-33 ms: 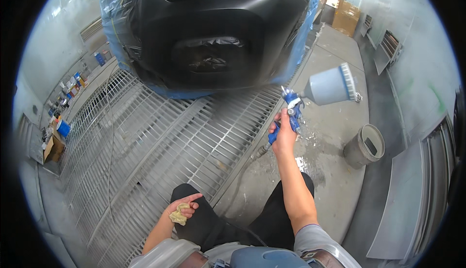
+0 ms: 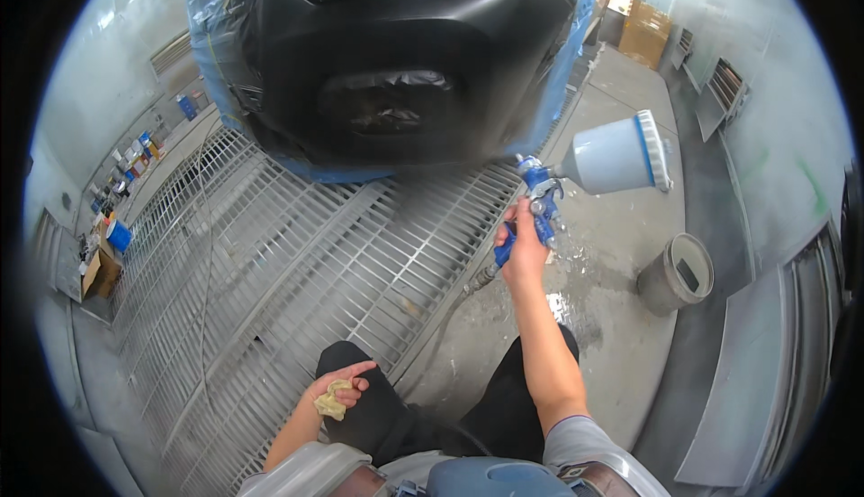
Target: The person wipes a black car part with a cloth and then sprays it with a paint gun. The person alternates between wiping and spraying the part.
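Note:
My right hand point(image 2: 522, 249) is raised in front of me and grips a blue spray gun point(image 2: 540, 204) with a pale grey cup point(image 2: 616, 155) tilted to the right. The gun's nozzle points at the dark rear of a car point(image 2: 387, 74) wrapped in blue masking film point(image 2: 562, 65) and black plastic. An air hose point(image 2: 450, 317) runs from the gun's handle down toward my legs. My left hand point(image 2: 337, 389) rests low by my left knee, closed around a crumpled yellow cloth point(image 2: 329, 402).
A metal floor grate point(image 2: 270, 263) spreads under the car and to my left; bare concrete lies under my right arm. A grey bin point(image 2: 675, 276) stands at right. Cardboard boxes point(image 2: 643, 29) sit far back. Cans line a shelf point(image 2: 135, 159); a blue bucket point(image 2: 117, 234) stands at left.

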`<move>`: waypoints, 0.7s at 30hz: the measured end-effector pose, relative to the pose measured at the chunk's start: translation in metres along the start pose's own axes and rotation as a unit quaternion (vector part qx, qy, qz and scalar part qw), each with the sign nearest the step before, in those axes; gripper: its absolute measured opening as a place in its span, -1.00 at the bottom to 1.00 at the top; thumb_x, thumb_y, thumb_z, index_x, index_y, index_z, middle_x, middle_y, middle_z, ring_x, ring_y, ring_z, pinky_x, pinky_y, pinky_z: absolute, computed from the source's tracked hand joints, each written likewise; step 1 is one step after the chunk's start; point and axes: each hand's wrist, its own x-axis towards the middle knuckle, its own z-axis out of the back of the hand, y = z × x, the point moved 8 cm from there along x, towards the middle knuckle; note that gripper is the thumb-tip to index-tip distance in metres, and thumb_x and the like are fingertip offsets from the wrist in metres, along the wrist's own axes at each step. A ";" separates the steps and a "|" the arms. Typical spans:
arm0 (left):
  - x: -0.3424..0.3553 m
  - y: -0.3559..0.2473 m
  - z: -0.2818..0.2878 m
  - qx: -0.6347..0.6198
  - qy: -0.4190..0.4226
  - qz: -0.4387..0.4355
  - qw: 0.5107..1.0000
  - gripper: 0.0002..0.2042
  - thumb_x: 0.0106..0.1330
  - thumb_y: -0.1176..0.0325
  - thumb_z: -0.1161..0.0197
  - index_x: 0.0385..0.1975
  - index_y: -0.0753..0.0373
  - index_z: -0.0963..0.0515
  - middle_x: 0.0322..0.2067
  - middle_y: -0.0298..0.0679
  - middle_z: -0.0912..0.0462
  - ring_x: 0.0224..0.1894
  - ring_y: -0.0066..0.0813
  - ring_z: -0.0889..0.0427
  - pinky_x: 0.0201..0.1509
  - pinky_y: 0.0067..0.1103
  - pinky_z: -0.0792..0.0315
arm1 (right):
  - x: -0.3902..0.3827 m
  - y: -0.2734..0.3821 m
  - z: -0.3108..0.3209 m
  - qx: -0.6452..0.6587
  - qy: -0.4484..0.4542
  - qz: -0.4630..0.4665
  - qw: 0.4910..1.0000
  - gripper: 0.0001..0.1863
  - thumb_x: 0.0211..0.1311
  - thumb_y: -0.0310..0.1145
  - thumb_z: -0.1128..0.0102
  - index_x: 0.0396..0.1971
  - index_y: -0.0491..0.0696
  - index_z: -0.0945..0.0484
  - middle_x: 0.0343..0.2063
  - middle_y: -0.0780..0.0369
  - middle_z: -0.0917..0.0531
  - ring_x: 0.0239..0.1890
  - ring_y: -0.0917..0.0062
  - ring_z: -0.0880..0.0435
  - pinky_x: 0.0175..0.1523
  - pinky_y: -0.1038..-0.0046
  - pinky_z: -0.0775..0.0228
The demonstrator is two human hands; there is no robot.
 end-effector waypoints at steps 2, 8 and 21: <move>-0.006 0.015 -0.025 -0.003 0.019 -0.008 1.000 -0.42 0.60 0.30 -0.12 0.56 0.09 -0.16 -0.06 -0.01 -0.65 -0.54 -0.63 -0.42 -0.45 -0.66 -0.34 | -0.006 0.030 -0.052 -0.017 0.124 0.050 0.991 -0.78 0.58 -0.30 -0.14 0.06 -0.06 -0.47 -0.28 0.26 -0.61 -0.54 0.63 -0.49 -0.45 0.53 -0.34; -0.010 0.067 -0.138 0.015 -0.115 0.034 0.993 -0.44 0.61 0.23 -0.11 0.55 0.11 -0.18 -0.10 -0.10 -0.59 -0.54 -0.67 -0.30 -0.48 -0.72 -0.26 | 0.000 0.057 -0.080 -0.261 0.171 -0.030 0.949 -0.85 0.53 -0.38 -0.17 -0.07 -0.12 -0.58 -0.27 0.28 -0.69 -0.55 0.69 -0.52 -0.45 0.56 -0.33; -0.168 0.132 -0.293 0.202 -0.554 0.000 0.807 -0.71 0.53 0.14 -0.27 0.07 0.17 -0.63 -0.25 -0.25 -0.76 -0.41 -0.53 -0.65 -0.52 -0.59 -0.44 | 0.008 0.241 -0.043 -0.269 -0.222 -0.051 0.936 -0.83 0.46 -0.32 -0.26 -0.30 -0.10 -0.63 -0.55 0.34 -0.61 -0.67 0.71 -0.46 -0.57 0.56 -0.22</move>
